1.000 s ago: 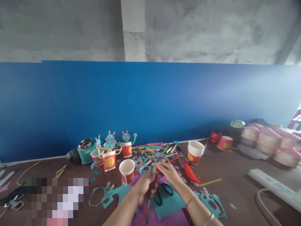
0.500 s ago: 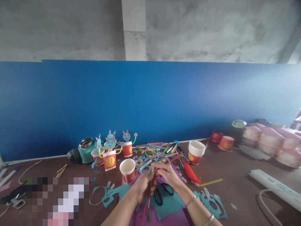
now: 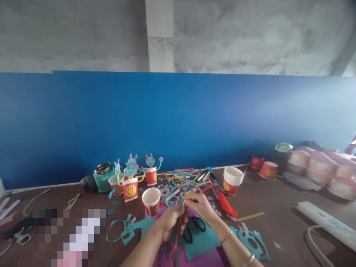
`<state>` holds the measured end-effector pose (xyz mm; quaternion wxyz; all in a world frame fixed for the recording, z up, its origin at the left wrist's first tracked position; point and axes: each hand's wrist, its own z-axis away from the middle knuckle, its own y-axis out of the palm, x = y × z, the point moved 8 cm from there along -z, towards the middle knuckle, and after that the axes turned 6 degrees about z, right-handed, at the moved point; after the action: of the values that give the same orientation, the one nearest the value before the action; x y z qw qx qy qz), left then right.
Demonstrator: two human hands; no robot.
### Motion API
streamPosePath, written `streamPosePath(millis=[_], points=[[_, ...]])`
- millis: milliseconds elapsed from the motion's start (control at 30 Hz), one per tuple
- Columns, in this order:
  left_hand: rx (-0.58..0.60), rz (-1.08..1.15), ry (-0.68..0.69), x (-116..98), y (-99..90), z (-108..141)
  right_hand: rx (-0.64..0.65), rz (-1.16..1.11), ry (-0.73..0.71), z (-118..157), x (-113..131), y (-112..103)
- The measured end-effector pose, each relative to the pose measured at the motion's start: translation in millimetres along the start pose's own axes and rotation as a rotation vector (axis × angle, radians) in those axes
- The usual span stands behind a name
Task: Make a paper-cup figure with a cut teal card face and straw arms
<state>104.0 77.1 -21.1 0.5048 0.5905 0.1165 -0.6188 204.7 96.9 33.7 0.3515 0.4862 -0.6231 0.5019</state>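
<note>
My left hand (image 3: 172, 220) is closed around a few thin red and green straws (image 3: 174, 246), whose lower ends hang towards me. At their upper ends the fingers of my right hand (image 3: 198, 207) are bent and pinched together, touching the tips. Below my hands, black-handled scissors (image 3: 191, 236) lie partly hidden on a teal paper sheet (image 3: 201, 246), over purple paper (image 3: 208, 260). A red-and-white paper cup (image 3: 155, 208) stands just left of my hands. Behind them spreads a pile of straws, pens and a clear tape roll (image 3: 164, 192).
Paper cups with blue cat-like figures (image 3: 130, 190) stand at back left beside a teal flask (image 3: 102, 182). Stacked cups (image 3: 231, 186) and a red pouch (image 3: 224, 205) are to the right. Cut teal scraps (image 3: 263, 254) and a white power strip (image 3: 328, 222) lie farther right.
Both hands have shifted slightly right with the straws. My right fingers have drawn closer around the straws' upper ends.
</note>
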Motion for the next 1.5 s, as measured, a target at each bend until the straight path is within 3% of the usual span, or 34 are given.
streamPosePath(millis=[267, 567, 767, 967, 1500], points=[[-0.03, -0.016, 0.055, -4, -2.4, -2, 0.025, -0.092, 0.115, 0, -12, 9], [0.053, -0.006, 0.005, 2, 1.5, -1, 0.004, -0.131, 0.158, 0, -16, 16], [0.001, 0.015, 0.028, -1, -1.7, -1, -0.002, -0.237, 0.22, 3, -18, 13], [0.039, 0.022, 0.037, -2, 2.2, -1, 0.009, -0.332, 0.243, 5, -17, 10], [0.097, 0.044, -0.04, 6, 0.4, -3, -0.025, -0.265, 0.268, 3, -25, 9]])
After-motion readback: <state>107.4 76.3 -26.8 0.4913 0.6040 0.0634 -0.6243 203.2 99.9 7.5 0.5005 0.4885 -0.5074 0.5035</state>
